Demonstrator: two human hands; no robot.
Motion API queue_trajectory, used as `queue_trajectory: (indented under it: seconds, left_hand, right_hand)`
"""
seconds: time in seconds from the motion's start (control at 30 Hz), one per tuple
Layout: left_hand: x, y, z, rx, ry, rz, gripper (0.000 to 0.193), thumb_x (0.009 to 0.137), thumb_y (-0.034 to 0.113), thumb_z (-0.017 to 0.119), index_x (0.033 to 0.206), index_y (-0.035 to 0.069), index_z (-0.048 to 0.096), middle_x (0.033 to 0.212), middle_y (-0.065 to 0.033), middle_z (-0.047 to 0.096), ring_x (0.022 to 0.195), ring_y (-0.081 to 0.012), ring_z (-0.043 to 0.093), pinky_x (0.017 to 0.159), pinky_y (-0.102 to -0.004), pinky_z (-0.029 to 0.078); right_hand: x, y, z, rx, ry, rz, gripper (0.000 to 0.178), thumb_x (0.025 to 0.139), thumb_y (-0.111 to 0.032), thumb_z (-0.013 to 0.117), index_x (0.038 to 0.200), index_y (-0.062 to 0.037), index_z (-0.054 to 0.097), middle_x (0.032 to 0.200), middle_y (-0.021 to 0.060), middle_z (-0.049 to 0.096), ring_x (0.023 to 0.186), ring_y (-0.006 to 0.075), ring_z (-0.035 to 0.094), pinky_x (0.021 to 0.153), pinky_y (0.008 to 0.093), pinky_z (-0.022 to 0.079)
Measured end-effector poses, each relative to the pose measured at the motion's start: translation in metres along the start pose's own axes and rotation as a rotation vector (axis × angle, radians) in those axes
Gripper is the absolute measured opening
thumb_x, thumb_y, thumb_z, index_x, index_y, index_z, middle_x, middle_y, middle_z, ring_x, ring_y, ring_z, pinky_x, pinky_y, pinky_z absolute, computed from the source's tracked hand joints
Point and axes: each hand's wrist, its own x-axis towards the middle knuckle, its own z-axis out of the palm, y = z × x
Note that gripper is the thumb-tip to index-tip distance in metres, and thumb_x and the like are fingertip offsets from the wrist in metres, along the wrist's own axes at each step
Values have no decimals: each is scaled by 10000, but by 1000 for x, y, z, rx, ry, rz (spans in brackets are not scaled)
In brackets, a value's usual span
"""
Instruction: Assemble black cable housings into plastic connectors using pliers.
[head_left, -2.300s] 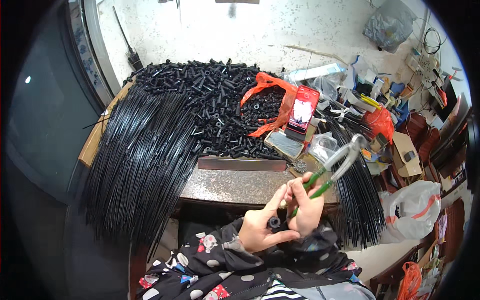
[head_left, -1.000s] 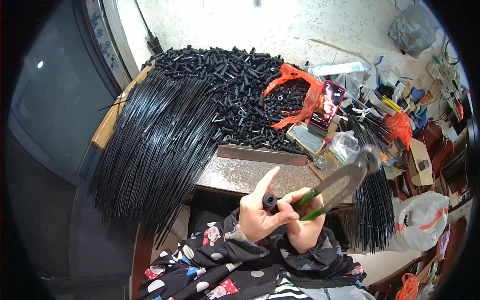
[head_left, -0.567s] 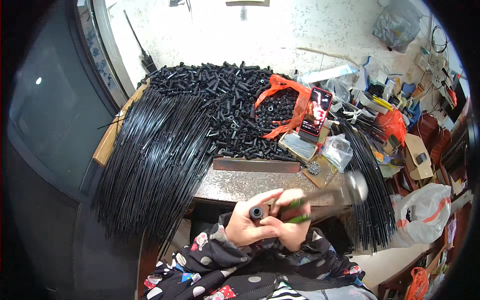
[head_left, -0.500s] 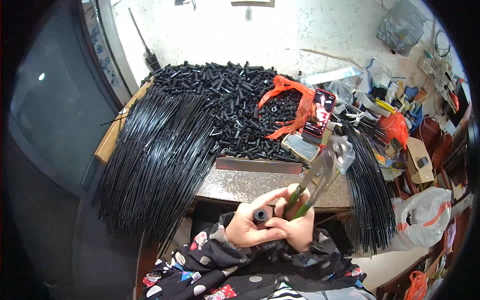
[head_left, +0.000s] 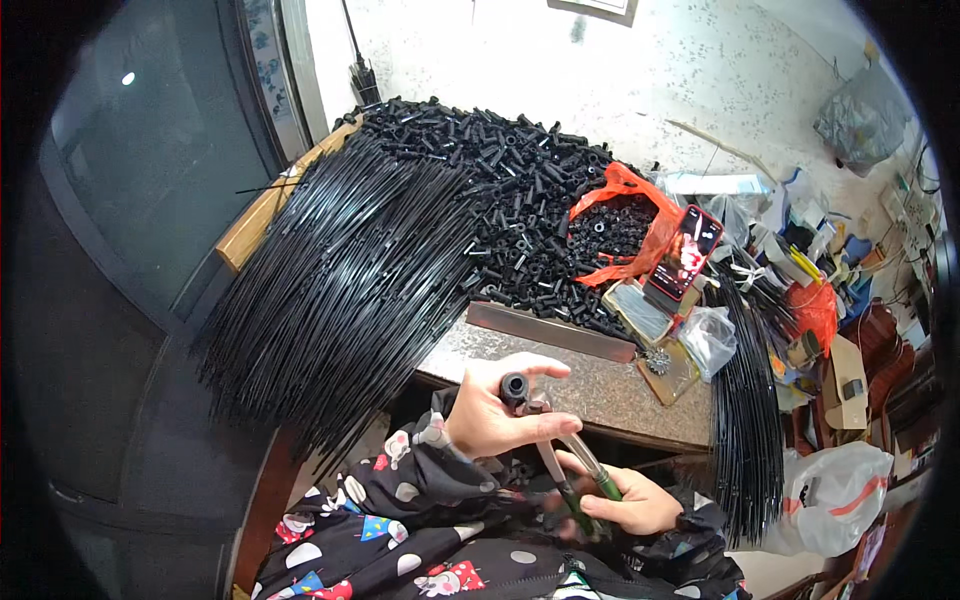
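My left hand (head_left: pixel 490 415) is wrapped round a short black tubular piece (head_left: pixel 514 388), its open end facing up beside the forefinger. The thumb and forefinger stretch out to the right. My right hand (head_left: pixel 635 502) grips the green handles of a pair of metal pliers (head_left: pixel 590 462) by the lap. Its jaws reach up to the left hand, right beside the black piece. Fingers partly hide the jaws, so I cannot tell whether they pinch it.
Black cable-like strands (head_left: pixel 340 270) hang over the table's left side, beside a heap of black tubular pieces (head_left: pixel 510 160). A red plastic bag (head_left: pixel 655 235), a propped phone (head_left: pixel 687 252) and a metal bar (head_left: pixel 550 332) stand near the stone tabletop (head_left: pixel 520 375). More strands (head_left: pixel 745 430) drape at right.
The pliers have swung from pointing up and away to the left, their jaws now at the black piece. My right hand has dropped lower and apart from my left. The view has shifted.
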Motion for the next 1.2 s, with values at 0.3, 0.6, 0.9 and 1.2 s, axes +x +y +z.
queue_trajectory:
  seconds: [0.3, 0.6, 0.9, 1.2]
  left_hand:
    - [-5, -13, 14, -32, 133, -36, 203, 685, 87, 688, 823, -5, 572, 514, 66, 442, 492, 8, 374, 445, -170, 312]
    - [0, 4, 15, -244, 237, 36, 368, 653, 111, 733, 967, 7, 572, 611, 75, 421, 529, 2, 325, 475, -166, 255]
    - [-6, 4, 18, -206, 302, 32, 438, 602, 105, 760, 972, -9, 555, 606, 76, 417, 521, 5, 343, 475, -156, 264]
    - [-13, 0, 22, -224, 307, 36, 311, 684, 90, 696, 933, -36, 559, 621, 54, 481, 526, -3, 380, 486, -162, 278]
  right_hand:
    - [-6, 15, 18, -465, 315, 79, 193, 852, -105, 518, 1028, -30, 493, 602, 50, 514, 519, 101, 481, 508, 256, 407]
    - [11, 7, 31, -549, 418, -249, 471, 793, -13, 544, 1246, -47, 422, 995, 172, 594, 878, 233, 619, 721, 260, 467]
    - [15, 19, 44, -646, 535, -266, 506, 762, 19, 579, 1239, -57, 426, 1001, 196, 579, 891, 319, 598, 732, 319, 479]
    - [20, 26, 48, -641, 543, -297, 478, 769, 4, 577, 1223, -66, 442, 1034, 185, 575, 913, 320, 590, 746, 314, 480]
